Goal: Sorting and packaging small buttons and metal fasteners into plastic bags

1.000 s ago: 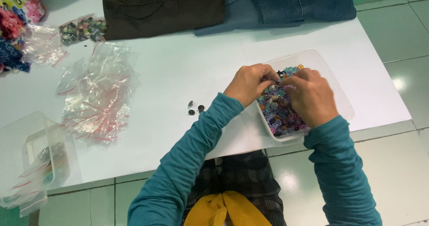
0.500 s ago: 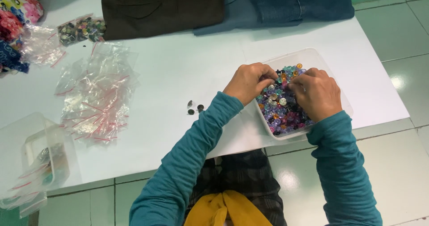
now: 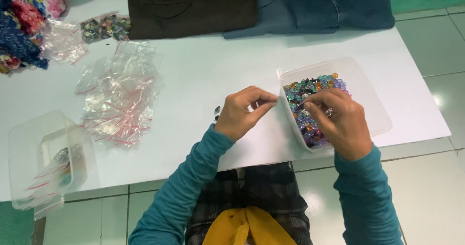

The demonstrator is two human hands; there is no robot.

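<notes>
A clear plastic tray (image 3: 370, 92) holding several small colourful buttons (image 3: 310, 87) lies on the white table (image 3: 218, 65) in front of me. My left hand (image 3: 244, 113) is just left of the tray, thumb and forefinger pinched together at its left rim. My right hand (image 3: 341, 124) hovers over the buttons inside the tray, its fingers curled and the tips pinched close. What lies between those tips is hidden. Two or three dark buttons (image 3: 216, 111) sit loose on the table beside my left wrist.
A heap of clear zip bags (image 3: 121, 97) lies to the left, and a clear box (image 3: 41, 160) with filled bags sits at the table's near left edge. Bagged buttons (image 3: 104, 27), floral fabric (image 3: 22, 19), a brown garment (image 3: 193, 5) and denim (image 3: 334, 2) line the far side.
My left hand has drawn back from over the buttons to the tray's left rim. My right hand has stayed over the buttons, shifting slightly.
</notes>
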